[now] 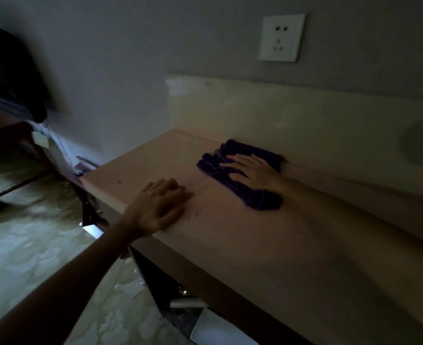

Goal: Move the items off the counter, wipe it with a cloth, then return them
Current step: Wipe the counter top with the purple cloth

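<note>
A purple cloth (220,168) lies crumpled on the pale counter (267,235), close to the back wall panel. My right hand (251,170) presses flat on top of the cloth, fingers spread and pointing left. My left hand (159,207) rests palm down on the counter's front edge, fingers slightly apart, holding nothing. No other items stand on the visible part of the counter.
A cream backsplash panel (292,115) runs behind the counter, with a white wall socket (281,37) above it. At the left stand dark wooden furniture (8,143) and hanging fabric. A patterned floor (31,245) lies below. Dark objects sit under the counter (180,307).
</note>
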Motion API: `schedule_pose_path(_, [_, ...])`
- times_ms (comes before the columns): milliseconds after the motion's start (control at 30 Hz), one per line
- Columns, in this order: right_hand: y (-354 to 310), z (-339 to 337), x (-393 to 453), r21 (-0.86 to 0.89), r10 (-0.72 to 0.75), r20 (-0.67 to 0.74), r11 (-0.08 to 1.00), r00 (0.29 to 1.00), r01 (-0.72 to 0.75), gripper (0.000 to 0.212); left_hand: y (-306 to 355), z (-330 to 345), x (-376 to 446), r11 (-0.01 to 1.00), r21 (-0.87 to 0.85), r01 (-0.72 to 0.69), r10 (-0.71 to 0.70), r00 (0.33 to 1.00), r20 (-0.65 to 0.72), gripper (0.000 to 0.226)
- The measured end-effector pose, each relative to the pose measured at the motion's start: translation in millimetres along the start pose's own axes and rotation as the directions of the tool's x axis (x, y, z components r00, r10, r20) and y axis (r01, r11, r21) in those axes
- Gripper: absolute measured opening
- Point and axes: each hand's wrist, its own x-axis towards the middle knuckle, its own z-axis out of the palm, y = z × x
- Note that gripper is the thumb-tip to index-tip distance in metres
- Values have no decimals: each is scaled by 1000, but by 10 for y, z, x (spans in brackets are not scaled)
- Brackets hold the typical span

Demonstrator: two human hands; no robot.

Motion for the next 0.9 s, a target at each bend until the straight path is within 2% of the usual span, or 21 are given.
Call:
schedule_pose_path(100, [351, -6, -1112, -24, 131, -29, 991, 991, -131, 68, 42, 41, 11, 999, 33, 13, -12, 1000, -16, 53])
schedule_pose_path(200, [540, -29, -1991, -25, 313, -11, 949, 950, -313, 68, 108, 77, 10, 997, 69, 35, -32, 998, -49, 59])
schedule_pose_path(300, [491, -77, -2614, -7, 441, -30, 897, 897, -441, 94, 72, 128, -5, 994, 75, 78, -74, 996, -53, 61])
schedule_pose_path(400, [296, -89, -3288, 27, 579, -45, 815, 814, -579, 96, -53, 194, -12, 994, 108, -8, 13, 999, -42, 67])
schedule_pose_path(533, [-55, -38, -3863, 30, 718, -67, 695, 692, -718, 103, -71, 233, 18, 970, 176, -167, 185, 979, -88, 56])
schedule_pose_path(567, [-153, -33, -3948, 32, 737, -77, 675, 672, -737, 104, -108, 265, 4, 967, 184, -175, 192, 978, -81, 60])
schedule_pose_path(667, [-492, -31, -4157, 64, 756, -106, 654, 646, -754, 85, -314, 372, 64, 981, 135, -137, 138, 990, 3, 81])
schedule_pose_path(767, [-745, 28, -4244, 65, 781, -153, 619, 606, -782, 71, -321, 398, 117, 993, 95, -77, 72, 996, 47, 70])
schedule_pose_path(900, [-881, 55, -4080, 61, 826, -159, 555, 541, -829, 54, -109, 259, 22, 987, 119, -108, 111, 994, -20, 67])
